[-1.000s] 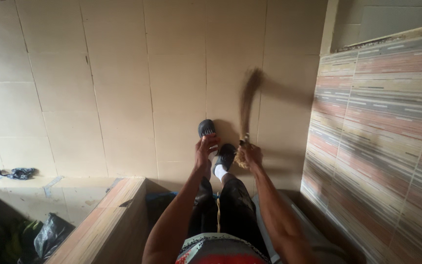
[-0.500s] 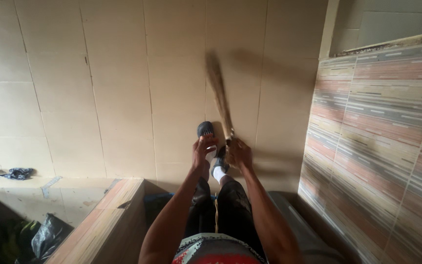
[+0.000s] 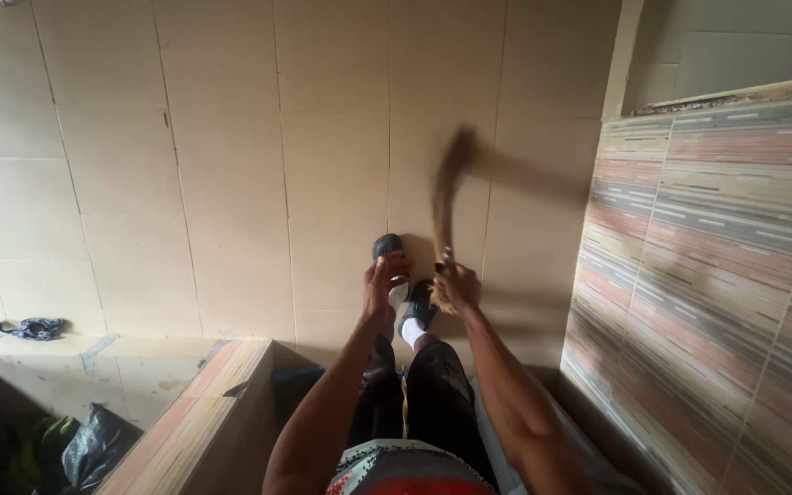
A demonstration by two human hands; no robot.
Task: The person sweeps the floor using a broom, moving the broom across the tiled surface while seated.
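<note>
Broom in raised right hand

2 hands: left hand, right hand. 1 broom in the right; 2 dark shoes beneath them.

1. no labels, signs or screens show anywhere in the view.
2. the nearest thing to a package is a black plastic bag, crumpled and shiny, lying low in the bottom left corner inside the dark recess, just left of the tiled ledge.
3. whether the bag holds anything cannot be told.
</note>
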